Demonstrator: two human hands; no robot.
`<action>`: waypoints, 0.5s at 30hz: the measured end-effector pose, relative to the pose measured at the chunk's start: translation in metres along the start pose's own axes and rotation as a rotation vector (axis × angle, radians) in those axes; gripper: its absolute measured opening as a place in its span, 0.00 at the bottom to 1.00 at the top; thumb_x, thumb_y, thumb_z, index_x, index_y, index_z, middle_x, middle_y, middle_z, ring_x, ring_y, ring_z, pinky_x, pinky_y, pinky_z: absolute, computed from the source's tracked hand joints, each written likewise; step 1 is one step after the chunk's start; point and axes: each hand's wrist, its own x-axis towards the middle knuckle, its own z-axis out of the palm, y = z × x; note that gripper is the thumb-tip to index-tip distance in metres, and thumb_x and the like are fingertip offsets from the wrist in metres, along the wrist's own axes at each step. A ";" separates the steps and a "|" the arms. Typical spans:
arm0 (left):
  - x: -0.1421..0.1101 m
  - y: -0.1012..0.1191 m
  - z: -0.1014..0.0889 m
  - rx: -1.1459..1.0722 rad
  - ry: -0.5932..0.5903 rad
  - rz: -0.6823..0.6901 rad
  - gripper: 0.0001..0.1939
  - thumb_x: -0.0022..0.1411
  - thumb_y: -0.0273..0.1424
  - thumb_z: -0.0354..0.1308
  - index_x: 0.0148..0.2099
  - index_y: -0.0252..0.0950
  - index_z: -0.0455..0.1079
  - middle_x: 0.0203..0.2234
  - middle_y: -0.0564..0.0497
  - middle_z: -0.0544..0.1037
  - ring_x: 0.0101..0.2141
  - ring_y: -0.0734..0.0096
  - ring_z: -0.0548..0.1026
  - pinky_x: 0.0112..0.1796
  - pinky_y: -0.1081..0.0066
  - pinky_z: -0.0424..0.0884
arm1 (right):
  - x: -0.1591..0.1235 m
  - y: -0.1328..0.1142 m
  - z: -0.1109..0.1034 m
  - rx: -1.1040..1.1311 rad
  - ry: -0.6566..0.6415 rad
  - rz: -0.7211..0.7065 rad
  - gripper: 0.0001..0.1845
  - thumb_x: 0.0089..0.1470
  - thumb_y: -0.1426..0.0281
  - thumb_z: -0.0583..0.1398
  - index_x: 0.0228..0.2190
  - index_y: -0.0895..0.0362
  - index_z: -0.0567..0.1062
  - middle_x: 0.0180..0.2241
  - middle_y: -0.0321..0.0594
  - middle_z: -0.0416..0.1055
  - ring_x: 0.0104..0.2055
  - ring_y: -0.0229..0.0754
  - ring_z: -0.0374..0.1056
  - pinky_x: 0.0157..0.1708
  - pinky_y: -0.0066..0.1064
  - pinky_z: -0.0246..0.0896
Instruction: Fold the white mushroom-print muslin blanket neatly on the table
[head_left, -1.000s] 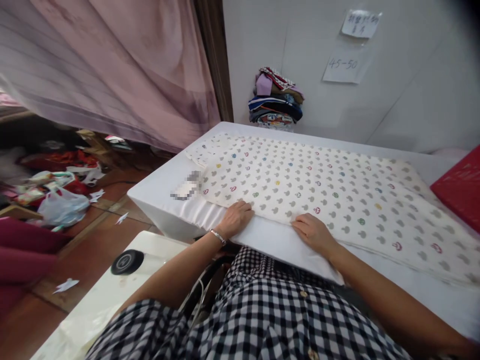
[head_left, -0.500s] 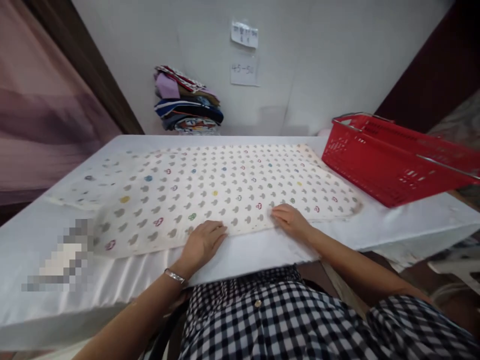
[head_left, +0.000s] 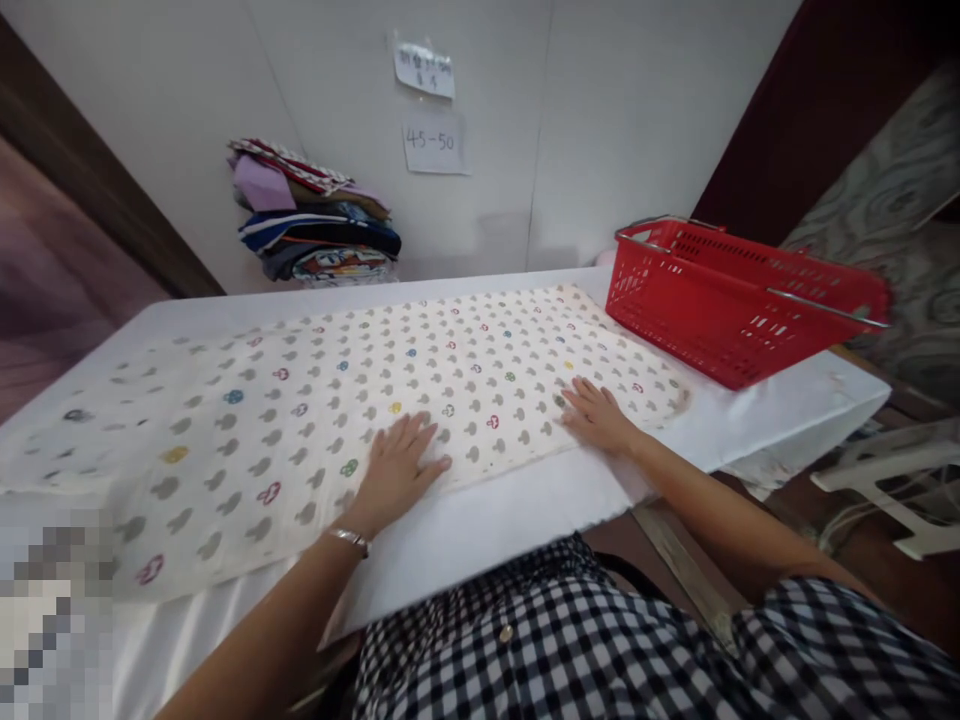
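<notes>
A white cloth printed with grey, red, blue, yellow and green mushrooms lies spread over the white-covered table. My left hand rests flat on it near the front edge, fingers stretched and slightly apart. To its right, my right hand is also laid flat on the cloth, fingers extended. Neither hand grips anything. At the left end, a thinner-looking part of the cloth shows the print more faintly.
A red plastic basket with metal handles stands at the table's right. Folded clothes are stacked at the back left against the wall. Paper signs hang on the wall. A white stool is at the far right, below the table.
Both hands have gone from curled fingers at the cloth's front edge to flat, spread fingers a little farther in on it. The camera view has turned to the right.
</notes>
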 end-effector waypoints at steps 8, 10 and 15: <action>0.002 -0.027 0.014 0.129 0.079 -0.082 0.31 0.61 0.48 0.41 0.61 0.37 0.57 0.61 0.45 0.54 0.61 0.51 0.50 0.55 0.46 0.48 | -0.002 0.036 -0.004 0.032 0.108 0.078 0.30 0.58 0.53 0.46 0.57 0.52 0.59 0.63 0.43 0.45 0.65 0.48 0.37 0.59 0.48 0.36; 0.001 -0.028 0.016 0.133 0.091 -0.076 0.32 0.61 0.47 0.40 0.62 0.36 0.57 0.61 0.44 0.54 0.60 0.51 0.50 0.55 0.46 0.48 | -0.006 0.058 -0.013 -0.009 0.234 0.155 0.27 0.59 0.57 0.47 0.56 0.55 0.62 0.62 0.46 0.49 0.64 0.48 0.41 0.59 0.46 0.40; 0.000 -0.032 0.021 0.137 0.119 -0.052 0.31 0.61 0.47 0.38 0.62 0.38 0.56 0.62 0.45 0.53 0.61 0.51 0.50 0.54 0.45 0.49 | -0.022 0.130 -0.040 -0.156 0.420 0.539 0.27 0.56 0.64 0.51 0.54 0.62 0.62 0.59 0.51 0.55 0.60 0.48 0.51 0.56 0.39 0.49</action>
